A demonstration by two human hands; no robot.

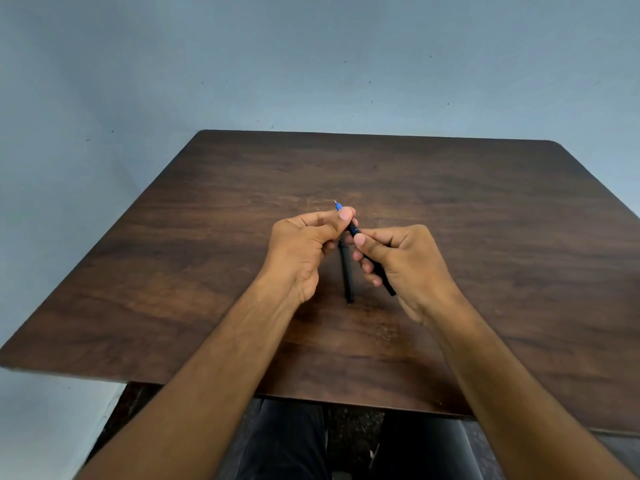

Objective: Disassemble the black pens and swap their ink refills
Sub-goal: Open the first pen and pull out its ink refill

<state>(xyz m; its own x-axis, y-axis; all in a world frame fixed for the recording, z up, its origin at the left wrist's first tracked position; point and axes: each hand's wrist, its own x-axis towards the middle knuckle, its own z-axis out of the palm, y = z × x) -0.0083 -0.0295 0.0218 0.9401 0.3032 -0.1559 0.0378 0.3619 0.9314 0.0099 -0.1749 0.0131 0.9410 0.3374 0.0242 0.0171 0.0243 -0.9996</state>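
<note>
Evidently, one slim black plastic pen is clamped by both hands' fingers, blue-tipped front section pinched, awaiting unscrewing.

One black pen aloft (blue-tipped), another flat

We are holding one black pen in both hands above the wooden table: our left hand is pinching its front end, where a blue tip is poking out, and our right hand is gripping its barrel. A second black pen is lying on the table just below the held pen, between our hands.
</note>
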